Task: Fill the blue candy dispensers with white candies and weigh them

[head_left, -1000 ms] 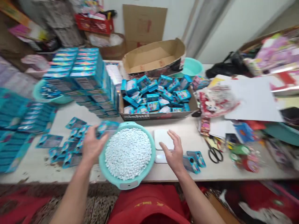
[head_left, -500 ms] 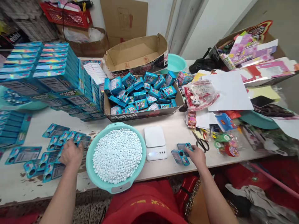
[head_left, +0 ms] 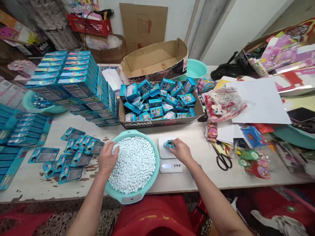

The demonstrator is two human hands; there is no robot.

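Note:
My left hand [head_left: 107, 158] reaches over the left rim of a turquoise basin [head_left: 157, 164] full of small white candies [head_left: 134, 164], its fingers apart and nothing visible in them. My right hand [head_left: 180, 149] grips a small blue box [head_left: 170, 144] over the plate of a white scale [head_left: 171, 166]. Several open blue boxes [head_left: 71, 173] lie on the table left of the basin. Part of another blue item shows behind my right forearm.
Filled blue boxes lie in a carton [head_left: 157, 124] behind the basin. Stacked blue display boxes [head_left: 76, 78] stand at the left. Black scissors [head_left: 223, 160], a plastic bag [head_left: 223, 105] and paper [head_left: 261, 101] lie right.
My left hand has left the blue boxes and moved right to the basin. My right hand has moved left with a blue box, from the table to the scale. The view has shifted left.

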